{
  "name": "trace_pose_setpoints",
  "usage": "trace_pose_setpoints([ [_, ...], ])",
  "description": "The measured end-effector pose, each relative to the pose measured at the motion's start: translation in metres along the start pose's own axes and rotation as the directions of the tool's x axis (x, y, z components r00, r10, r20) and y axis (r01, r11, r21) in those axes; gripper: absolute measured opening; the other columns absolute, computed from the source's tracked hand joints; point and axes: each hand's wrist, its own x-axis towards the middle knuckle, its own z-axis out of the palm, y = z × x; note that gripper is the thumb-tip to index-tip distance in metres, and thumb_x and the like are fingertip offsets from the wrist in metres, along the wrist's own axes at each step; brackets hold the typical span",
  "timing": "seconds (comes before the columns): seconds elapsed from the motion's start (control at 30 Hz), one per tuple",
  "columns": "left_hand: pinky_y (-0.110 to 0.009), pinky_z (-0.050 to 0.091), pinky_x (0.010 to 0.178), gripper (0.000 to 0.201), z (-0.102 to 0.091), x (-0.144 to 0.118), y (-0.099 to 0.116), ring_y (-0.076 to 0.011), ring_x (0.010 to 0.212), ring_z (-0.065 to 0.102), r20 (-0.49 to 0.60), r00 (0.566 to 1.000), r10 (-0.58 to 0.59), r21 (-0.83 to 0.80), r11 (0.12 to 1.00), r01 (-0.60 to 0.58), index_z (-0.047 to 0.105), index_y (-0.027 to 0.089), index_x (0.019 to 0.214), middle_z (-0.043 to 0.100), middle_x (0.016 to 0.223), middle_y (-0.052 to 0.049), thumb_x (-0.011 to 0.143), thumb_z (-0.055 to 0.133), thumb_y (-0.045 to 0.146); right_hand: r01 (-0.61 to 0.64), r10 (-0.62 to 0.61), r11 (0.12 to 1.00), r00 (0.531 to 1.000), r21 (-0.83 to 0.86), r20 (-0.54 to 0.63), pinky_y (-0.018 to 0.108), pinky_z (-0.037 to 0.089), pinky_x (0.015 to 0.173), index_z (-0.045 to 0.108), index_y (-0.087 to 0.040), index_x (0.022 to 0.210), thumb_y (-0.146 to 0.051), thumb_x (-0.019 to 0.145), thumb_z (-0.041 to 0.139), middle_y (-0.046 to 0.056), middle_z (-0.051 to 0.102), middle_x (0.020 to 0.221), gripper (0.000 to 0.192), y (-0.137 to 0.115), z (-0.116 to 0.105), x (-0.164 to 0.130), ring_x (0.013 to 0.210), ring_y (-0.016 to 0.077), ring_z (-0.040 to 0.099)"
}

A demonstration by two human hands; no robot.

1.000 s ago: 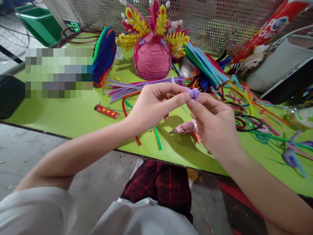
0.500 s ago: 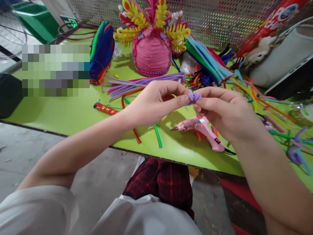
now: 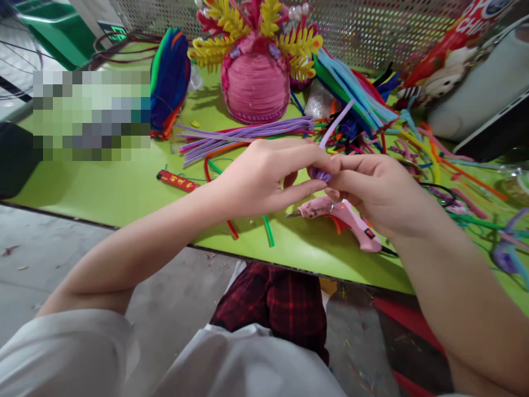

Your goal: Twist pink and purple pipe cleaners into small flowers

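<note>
Both hands meet above the green table, pinching one purple pipe cleaner (image 3: 336, 125). Its lower end is bunched into a small curl between the fingers, while a straight tail sticks up behind them. My left hand (image 3: 276, 173) grips the curl from the left with thumb and fingers. From the right, my right hand (image 3: 367, 184) closes on the same curl, and its fingertips partly hide it. Just below the hands lies a pink hot glue gun (image 3: 347, 218), nozzle toward the left. Behind my left hand rests a bundle of purple pipe cleaners (image 3: 248, 134).
A pink crown-like headpiece (image 3: 256, 85) with yellow fronds stands at the back. Bundles of blue pipe cleaners (image 3: 170, 82) and light-blue ones (image 3: 357, 91) flank it. A red stick (image 3: 177, 181) lies left. Loose coloured stems clutter the right, near a red chip can (image 3: 450, 49).
The purple pipe cleaner has turned in my fingers, and its straight tail now shows pointing up. My hands have come closer together, covering more of the curl.
</note>
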Motion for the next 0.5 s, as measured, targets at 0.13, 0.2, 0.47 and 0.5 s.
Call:
trace_pose_setpoints([
  [0.13,-0.025,0.06,0.077,0.014,0.0025,0.0025,0.0016,-0.013,0.08,0.073,-0.036,0.995,-0.094,-0.06,0.994,0.092,0.08,0.025,0.102,0.079,0.091,-0.003,0.093,0.07,0.031,0.202,-0.212,0.964,0.976,-0.171,-0.046,0.028,0.06,0.051,0.07,-0.023,0.076,-0.036,0.08,0.085,0.002,0.067,0.086,0.02,0.0016,-0.0012,-0.0029,0.065,0.0154,0.068],
  [0.2,-0.025,0.061,0.076,0.015,0.0037,0.0031,0.0034,-0.0133,0.081,0.073,-0.051,0.98,-0.19,-0.118,0.976,0.183,0.079,0.024,0.102,0.078,0.092,-0.003,0.093,0.071,0.032,0.368,-0.418,0.861,0.905,-0.352,-0.075,0.025,0.057,0.056,0.072,-0.023,0.077,-0.028,0.083,0.082,0.003,0.066,0.096,0.013,0.002,0.0001,-0.004,0.071,0.0121,0.064],
  [0.47,-0.024,0.064,0.059,0.025,0.0052,0.0032,0.0033,-0.0146,0.075,0.074,-0.072,0.933,-0.353,-0.373,0.877,0.303,0.077,0.019,0.099,0.074,0.085,-0.001,0.088,0.079,0.042,0.367,-0.388,0.914,0.915,-0.175,-0.112,0.024,0.06,0.055,0.078,-0.025,0.079,-0.026,0.08,0.085,0.0,0.064,0.094,0.007,0.0015,0.0054,-0.0039,0.07,0.0107,0.066],
  [0.5,-0.025,0.065,0.058,0.027,0.005,0.0034,0.0024,-0.0151,0.075,0.075,-0.061,0.93,-0.363,-0.402,0.862,0.309,0.077,0.019,0.098,0.074,0.082,-0.001,0.087,0.08,0.043,0.294,-0.3,0.953,0.95,-0.076,-0.084,0.027,0.062,0.055,0.078,-0.025,0.081,-0.028,0.079,0.086,-0.001,0.065,0.092,0.009,0.0015,0.0051,-0.004,0.065,0.011,0.066],
])
